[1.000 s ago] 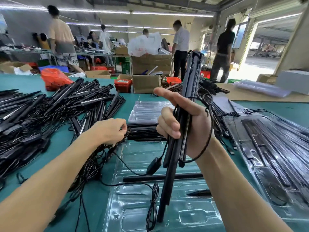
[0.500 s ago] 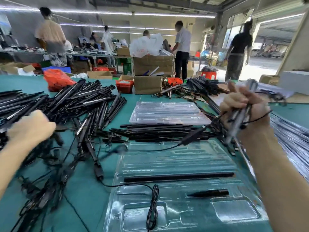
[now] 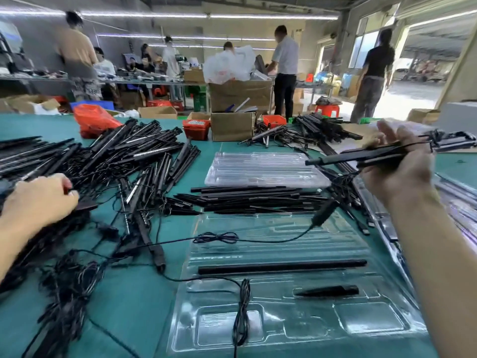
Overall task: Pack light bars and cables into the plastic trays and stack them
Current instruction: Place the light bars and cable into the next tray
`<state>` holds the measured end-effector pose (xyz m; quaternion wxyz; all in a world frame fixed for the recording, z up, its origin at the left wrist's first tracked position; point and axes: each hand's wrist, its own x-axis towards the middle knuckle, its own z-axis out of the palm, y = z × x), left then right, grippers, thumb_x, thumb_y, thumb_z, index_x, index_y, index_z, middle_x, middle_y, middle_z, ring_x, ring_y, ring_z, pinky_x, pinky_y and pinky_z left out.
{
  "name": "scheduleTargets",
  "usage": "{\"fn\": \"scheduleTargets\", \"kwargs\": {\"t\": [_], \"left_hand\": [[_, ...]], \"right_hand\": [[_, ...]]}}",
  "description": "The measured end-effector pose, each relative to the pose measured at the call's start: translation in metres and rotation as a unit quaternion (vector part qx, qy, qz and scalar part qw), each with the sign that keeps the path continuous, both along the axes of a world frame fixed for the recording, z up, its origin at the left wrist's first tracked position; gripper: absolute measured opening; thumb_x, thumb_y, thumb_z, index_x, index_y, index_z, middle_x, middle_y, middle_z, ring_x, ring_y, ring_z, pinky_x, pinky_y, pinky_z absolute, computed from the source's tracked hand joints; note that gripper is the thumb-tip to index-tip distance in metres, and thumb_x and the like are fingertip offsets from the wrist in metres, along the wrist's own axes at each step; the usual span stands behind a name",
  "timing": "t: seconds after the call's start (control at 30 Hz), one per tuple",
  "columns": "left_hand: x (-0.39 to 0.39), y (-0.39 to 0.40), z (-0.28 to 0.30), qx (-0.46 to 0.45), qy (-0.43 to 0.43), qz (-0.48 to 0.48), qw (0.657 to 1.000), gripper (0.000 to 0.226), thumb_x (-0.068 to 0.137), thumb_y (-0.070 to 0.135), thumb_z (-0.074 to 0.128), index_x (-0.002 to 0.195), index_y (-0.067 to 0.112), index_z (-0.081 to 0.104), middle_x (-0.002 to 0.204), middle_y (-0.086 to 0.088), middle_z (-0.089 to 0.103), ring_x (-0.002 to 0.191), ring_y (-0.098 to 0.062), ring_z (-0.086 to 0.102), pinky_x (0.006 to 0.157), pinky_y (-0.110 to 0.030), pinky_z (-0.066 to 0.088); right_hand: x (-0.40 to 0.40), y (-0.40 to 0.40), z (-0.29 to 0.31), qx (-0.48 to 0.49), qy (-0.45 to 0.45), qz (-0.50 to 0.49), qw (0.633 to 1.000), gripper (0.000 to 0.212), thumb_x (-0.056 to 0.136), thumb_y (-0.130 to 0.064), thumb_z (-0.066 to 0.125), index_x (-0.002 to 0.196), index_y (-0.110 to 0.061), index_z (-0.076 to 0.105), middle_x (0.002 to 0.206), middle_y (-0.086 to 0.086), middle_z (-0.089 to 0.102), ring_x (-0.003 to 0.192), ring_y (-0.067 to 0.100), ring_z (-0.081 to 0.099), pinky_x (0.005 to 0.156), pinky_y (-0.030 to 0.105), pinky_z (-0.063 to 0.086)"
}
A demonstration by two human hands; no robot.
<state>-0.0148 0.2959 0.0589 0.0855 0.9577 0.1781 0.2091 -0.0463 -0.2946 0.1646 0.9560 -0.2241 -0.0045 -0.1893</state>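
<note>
Tray (image 3: 296,329) slots open — bar heap (image 3: 108,161) crowds left.

Black light bars (image 3: 366,156) are held by the right hand (image 3: 397,166) above the clear tray (image 3: 291,321); the pile of bars (image 3: 108,161) on the green table (image 3: 134,301) is touched by the left hand (image 3: 41,200).

Two bare forearms entered the view from the lower corners, neither covered by any sleeve as far as the frame edges showed. The left hand (image 3: 38,200) wore no glove, ring or watch, and its wrist carried no band. The right hand (image 3: 397,174) was equally bare, its wrist and long forearm free of jewellery, tape or markings.
</note>
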Motion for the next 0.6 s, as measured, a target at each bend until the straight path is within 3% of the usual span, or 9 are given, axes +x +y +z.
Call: {"fn": "scheduleTargets", "kwargs": {"t": [0.1, 0.2, 0.27, 0.33, 0.4, 0.5, 0.53, 0.6], "left_hand": [[-0.025, -0.066, 0.027, 0.012, 0.020, -0.168, 0.985, 0.014, 0.087, 0.031, 0.073, 0.080, 0.039, 0.064, 0.089, 0.003, 0.073, 0.084, -0.022, 0.066, 0.077, -0.040, 0.054], [-0.050, -0.127, 0.043, -0.058, 0.133, -0.357, 0.923, 0.002, 0.087, 0.043, 0.072, 0.088, 0.043, 0.070, 0.084, 0.024, 0.071, 0.076, 0.001, 0.065, 0.068, -0.022, 0.049], [-0.052, -0.157, 0.043, -0.066, 0.242, -0.385, 0.888, 0.011, 0.085, 0.051, 0.072, 0.091, 0.042, 0.071, 0.088, 0.025, 0.070, 0.080, 0.004, 0.065, 0.071, -0.017, 0.049], [-0.049, -0.174, 0.037, -0.007, 0.336, -0.366, 0.868, 0.016, 0.086, 0.049, 0.073, 0.092, 0.035, 0.071, 0.087, 0.017, 0.070, 0.081, -0.001, 0.065, 0.077, -0.024, 0.053], [-0.041, -0.178, 0.036, 0.048, 0.364, -0.339, 0.866, 0.013, 0.089, 0.039, 0.070, 0.083, 0.027, 0.072, 0.078, 0.012, 0.071, 0.075, -0.007, 0.064, 0.079, -0.031, 0.054], [-0.037, -0.171, 0.056, 0.016, 0.332, -0.331, 0.883, 0.018, 0.092, 0.032, 0.071, 0.074, 0.030, 0.073, 0.069, 0.011, 0.073, 0.061, -0.007, 0.062, 0.068, -0.032, 0.055], [-0.036, -0.164, 0.068, -0.029, 0.275, -0.332, 0.902, 0.014, 0.091, 0.034, 0.072, 0.077, 0.033, 0.075, 0.069, 0.010, 0.073, 0.056, -0.007, 0.061, 0.061, -0.029, 0.053], [-0.031, -0.150, 0.096, -0.153, 0.033, -0.301, 0.941, 0.008, 0.088, 0.041, 0.072, 0.089, 0.036, 0.079, 0.073, 0.006, 0.075, 0.051, -0.009, 0.059, 0.052, -0.023, 0.047]], "right_hand": [[0.003, 0.005, -0.006, -0.018, 0.034, -0.022, 0.999, 0.016, 0.092, -0.014, 0.057, 0.090, -0.002, 0.067, 0.073, 0.007, 0.069, 0.056, 0.015, 0.062, 0.060, 0.021, 0.054], [0.006, 0.008, -0.009, -0.025, 0.057, -0.016, 0.998, 0.021, 0.098, -0.016, 0.047, 0.091, -0.008, 0.065, 0.066, 0.004, 0.066, 0.052, 0.015, 0.062, 0.056, 0.021, 0.053], [0.004, 0.013, -0.013, -0.063, 0.057, -0.006, 0.996, 0.026, 0.102, -0.017, 0.042, 0.090, -0.008, 0.063, 0.060, 0.002, 0.061, 0.051, 0.014, 0.058, 0.056, 0.020, 0.052], [0.001, 0.020, -0.015, -0.127, 0.065, 0.005, 0.990, 0.027, 0.103, -0.018, 0.040, 0.097, -0.007, 0.063, 0.061, 0.001, 0.056, 0.054, 0.012, 0.054, 0.058, 0.020, 0.051], [-0.003, 0.023, -0.016, -0.199, 0.068, 0.022, 0.977, 0.033, 0.104, -0.018, 0.035, 0.107, -0.006, 0.065, 0.061, 0.002, 0.053, 0.056, 0.013, 0.053, 0.058, 0.020, 0.051], [-0.013, 0.027, -0.012, -0.328, 0.063, 0.054, 0.941, 0.038, 0.106, -0.023, 0.031, 0.117, -0.007, 0.064, 0.062, 0.004, 0.058, 0.055, 0.016, 0.056, 0.058, 0.020, 0.051], [-0.016, 0.030, -0.011, -0.370, 0.054, 0.067, 0.925, 0.036, 0.106, -0.024, 0.034, 0.116, -0.008, 0.064, 0.063, 0.005, 0.061, 0.054, 0.017, 0.057, 0.058, 0.021, 0.051], [-0.020, 0.039, -0.011, -0.427, 0.035, 0.098, 0.898, 0.029, 0.105, -0.023, 0.041, 0.114, -0.008, 0.064, 0.068, 0.007, 0.066, 0.052, 0.020, 0.059, 0.057, 0.026, 0.051]]}}
